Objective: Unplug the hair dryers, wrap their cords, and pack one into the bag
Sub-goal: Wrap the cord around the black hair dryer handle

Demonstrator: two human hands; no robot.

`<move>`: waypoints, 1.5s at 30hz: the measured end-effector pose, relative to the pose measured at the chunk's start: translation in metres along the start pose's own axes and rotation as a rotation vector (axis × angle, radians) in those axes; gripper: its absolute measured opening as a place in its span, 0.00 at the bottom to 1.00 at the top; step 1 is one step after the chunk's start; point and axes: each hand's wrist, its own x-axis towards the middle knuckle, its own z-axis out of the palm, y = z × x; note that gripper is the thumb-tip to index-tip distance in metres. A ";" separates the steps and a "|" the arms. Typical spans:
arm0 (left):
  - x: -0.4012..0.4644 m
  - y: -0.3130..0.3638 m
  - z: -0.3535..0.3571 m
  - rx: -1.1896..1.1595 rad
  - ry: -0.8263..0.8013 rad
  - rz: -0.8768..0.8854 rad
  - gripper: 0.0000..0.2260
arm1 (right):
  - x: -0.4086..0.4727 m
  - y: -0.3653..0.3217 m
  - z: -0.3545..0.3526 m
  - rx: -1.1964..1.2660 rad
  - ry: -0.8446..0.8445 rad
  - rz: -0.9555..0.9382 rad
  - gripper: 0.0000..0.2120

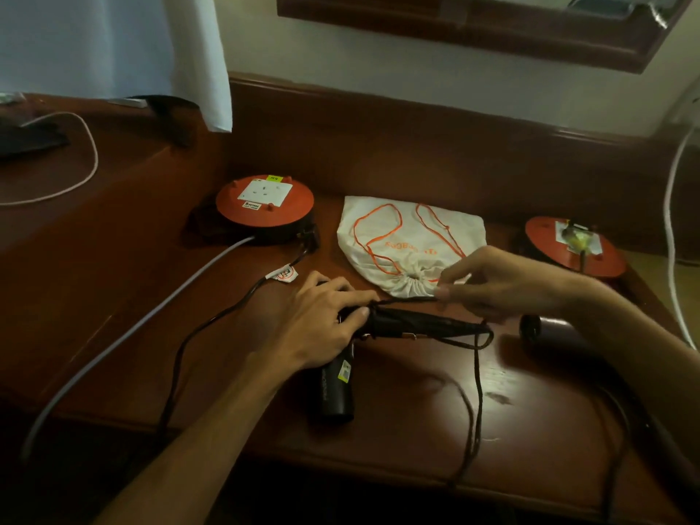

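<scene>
While the dark polished wooden desk (416,422) bears it all, the white drawstring cloth bag (401,236) lies cinched just beyond both hands, likely kept near for packing. Under the left hand (322,327), curled round its body to steady it, lies the black folding hair dryer (337,388); the right hand (503,286) pinches its thin black cord (478,377) taut, seemingly for wrapping

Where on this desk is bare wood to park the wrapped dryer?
Bare wood lies left of the grey cable, and behind the white drawstring bag. Crowded: the front centre, with the black hair dryer, both hands and loose cord.
</scene>
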 end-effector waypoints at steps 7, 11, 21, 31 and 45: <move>-0.006 -0.010 -0.006 0.001 0.118 -0.063 0.14 | -0.038 0.000 0.032 -0.287 0.038 -0.145 0.15; -0.001 -0.013 -0.008 0.050 0.124 -0.082 0.13 | -0.034 0.008 0.038 -0.232 -0.035 -0.141 0.14; -0.010 -0.026 -0.018 -0.325 0.164 -0.096 0.11 | 0.049 0.060 0.112 -0.410 0.127 -0.178 0.16; -0.025 -0.018 -0.029 -0.394 -0.026 0.011 0.11 | 0.116 0.038 0.062 -0.251 0.145 -0.151 0.13; -0.016 0.001 -0.017 0.097 -0.103 0.060 0.15 | 0.061 -0.033 0.030 -0.364 -0.317 -0.193 0.08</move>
